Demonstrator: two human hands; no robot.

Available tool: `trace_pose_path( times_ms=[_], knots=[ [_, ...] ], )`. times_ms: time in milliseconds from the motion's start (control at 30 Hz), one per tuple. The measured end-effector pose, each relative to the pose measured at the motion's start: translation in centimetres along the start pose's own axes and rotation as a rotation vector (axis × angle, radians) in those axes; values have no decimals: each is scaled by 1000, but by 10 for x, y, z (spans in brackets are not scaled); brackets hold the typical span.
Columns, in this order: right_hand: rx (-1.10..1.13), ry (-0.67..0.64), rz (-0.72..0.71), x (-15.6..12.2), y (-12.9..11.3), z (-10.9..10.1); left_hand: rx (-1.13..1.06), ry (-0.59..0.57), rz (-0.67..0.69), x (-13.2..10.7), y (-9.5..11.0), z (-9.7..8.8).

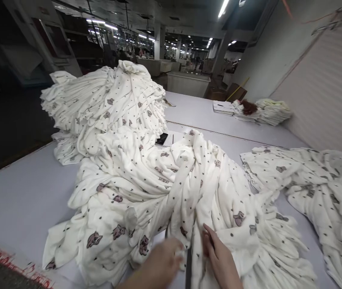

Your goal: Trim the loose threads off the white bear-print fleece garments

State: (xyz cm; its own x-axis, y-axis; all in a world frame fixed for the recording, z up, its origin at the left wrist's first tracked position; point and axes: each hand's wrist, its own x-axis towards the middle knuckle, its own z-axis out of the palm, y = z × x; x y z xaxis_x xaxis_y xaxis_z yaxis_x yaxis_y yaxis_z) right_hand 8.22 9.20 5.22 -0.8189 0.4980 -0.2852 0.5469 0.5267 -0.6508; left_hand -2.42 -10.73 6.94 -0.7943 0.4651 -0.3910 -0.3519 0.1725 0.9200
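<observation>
A large heap of white plush fabric [147,180], printed with small dark marks and purplish-grey animal figures, lies in loose folds on the table in front of me. My right hand [220,259] is at the near side of the heap, its fingers closed on a fold of the fabric. To its left, my left hand [161,261] is smeared by motion and close to the cloth; whether it holds anything cannot be made out. Between both hands runs a narrow dark strip [188,265], whose nature is unclear.
A taller pile of the same fabric [107,100] stands at back left. More fabric [324,184] lies at right. A dark phone-like object [161,139] rests behind the heap. Papers [223,107] and folded cloths [271,111] lie farther back, with a white bin [188,83] beyond.
</observation>
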Motion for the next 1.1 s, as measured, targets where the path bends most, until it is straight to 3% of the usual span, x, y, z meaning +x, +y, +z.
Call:
trace_pose_path(
  times_ms=[67,167,233,300,367,433,500,567,633,733,833,900,933,967,1000,1100],
  knots=[
    [-183,-14,-6,13,15,3,134,149,102,12,16,-48],
    [-252,-12,30,19,37,-3,277,324,176,28,36,-122],
    [-240,3,34,16,37,-4,337,324,178,33,41,-156],
    [-124,19,-3,11,21,8,374,298,169,34,39,-174],
    [121,-6,-75,5,-10,34,390,278,160,33,35,-179],
    [413,-126,-138,0,-48,68,394,249,146,32,30,-177],
    [480,-177,-179,-1,-80,98,401,205,132,31,27,-175],
    [501,-164,-203,5,-103,113,414,163,114,32,25,-174],
    [501,-106,-226,18,-117,112,428,124,98,34,24,-172],
    [485,46,-267,49,-134,93,454,16,113,31,26,-161],
    [465,242,-292,84,-158,73,467,-264,169,24,38,-143],
    [437,370,-293,108,-173,65,518,-441,220,26,55,-141],
    [416,429,-291,119,-177,63,600,-424,277,33,68,-146],
    [390,484,-288,129,-179,62,698,-329,354,45,83,-157],
    [358,533,-284,139,-177,62,811,-128,445,62,101,-171],
    [239,670,-265,161,-149,67,877,164,568,135,159,-227]
  ],
)
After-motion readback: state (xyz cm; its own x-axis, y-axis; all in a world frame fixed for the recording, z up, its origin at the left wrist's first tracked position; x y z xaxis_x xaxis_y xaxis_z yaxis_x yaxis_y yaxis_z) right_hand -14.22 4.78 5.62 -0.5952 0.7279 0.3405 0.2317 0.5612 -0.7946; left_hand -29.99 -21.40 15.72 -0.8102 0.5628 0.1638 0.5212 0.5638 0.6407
